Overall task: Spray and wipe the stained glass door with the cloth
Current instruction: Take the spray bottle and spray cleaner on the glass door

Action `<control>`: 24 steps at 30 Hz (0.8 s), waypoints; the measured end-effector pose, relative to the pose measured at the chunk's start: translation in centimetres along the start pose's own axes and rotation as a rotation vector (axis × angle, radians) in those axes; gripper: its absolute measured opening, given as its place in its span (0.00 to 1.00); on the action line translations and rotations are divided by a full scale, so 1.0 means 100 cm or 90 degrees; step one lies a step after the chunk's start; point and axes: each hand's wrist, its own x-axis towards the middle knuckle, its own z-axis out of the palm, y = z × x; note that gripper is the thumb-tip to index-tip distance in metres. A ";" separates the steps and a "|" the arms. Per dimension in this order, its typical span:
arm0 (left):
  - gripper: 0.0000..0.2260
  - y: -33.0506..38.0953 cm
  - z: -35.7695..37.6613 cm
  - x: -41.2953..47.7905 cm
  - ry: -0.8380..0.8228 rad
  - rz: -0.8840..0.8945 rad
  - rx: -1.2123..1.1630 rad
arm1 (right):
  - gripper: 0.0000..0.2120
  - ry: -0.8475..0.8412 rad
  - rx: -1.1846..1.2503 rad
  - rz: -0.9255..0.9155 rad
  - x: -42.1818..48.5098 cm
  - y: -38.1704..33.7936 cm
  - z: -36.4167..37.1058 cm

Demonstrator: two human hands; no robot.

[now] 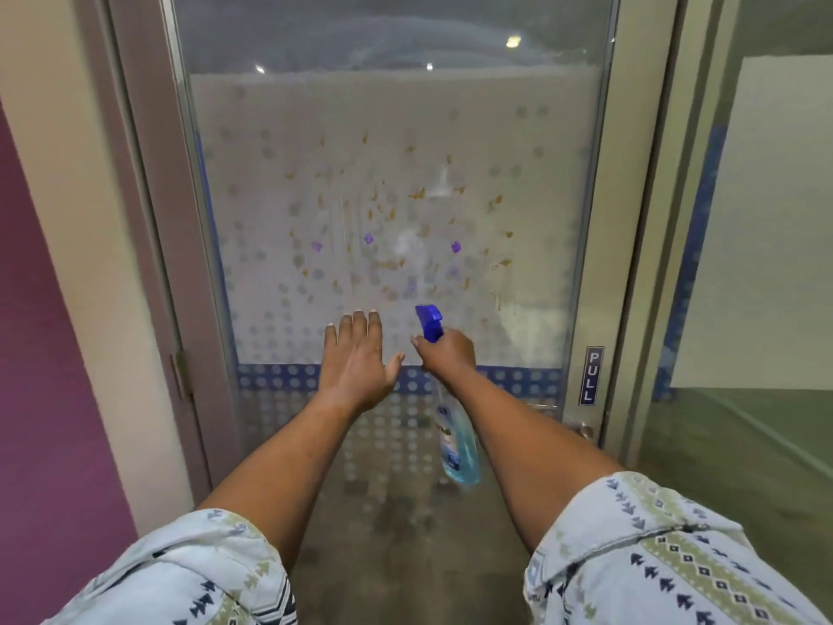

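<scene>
One glass door (pixel 387 128), one spray bottle (pixel 455 439), two hands.

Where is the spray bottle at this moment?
In the head view, the spray bottle hangs right of centre in the right hand, its blue nozzle aimed at the stained glass door, beside the open left hand.

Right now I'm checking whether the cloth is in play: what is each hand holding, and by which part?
The right hand grips the spray bottle at its neck, below the blue trigger head. The left hand is open and empty.
</scene>
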 end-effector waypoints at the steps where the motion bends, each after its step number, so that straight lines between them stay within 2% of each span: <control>1: 0.36 -0.003 0.001 -0.007 -0.002 -0.012 0.003 | 0.14 -0.016 0.010 -0.007 -0.004 -0.003 0.008; 4: 0.35 -0.014 0.003 -0.028 -0.003 -0.039 0.016 | 0.13 -0.072 0.028 -0.013 -0.017 -0.010 0.025; 7: 0.35 -0.025 0.003 -0.050 -0.015 -0.062 0.032 | 0.14 -0.084 0.026 -0.029 -0.034 -0.013 0.034; 12: 0.36 -0.029 0.000 -0.082 -0.033 -0.072 0.024 | 0.13 -0.022 0.138 -0.038 -0.068 -0.004 0.035; 17: 0.37 -0.011 0.001 -0.116 -0.070 -0.029 0.001 | 0.14 0.037 0.278 0.060 -0.112 0.025 0.022; 24: 0.38 0.034 0.015 -0.180 -0.138 0.084 -0.059 | 0.10 0.114 0.284 0.135 -0.199 0.080 -0.007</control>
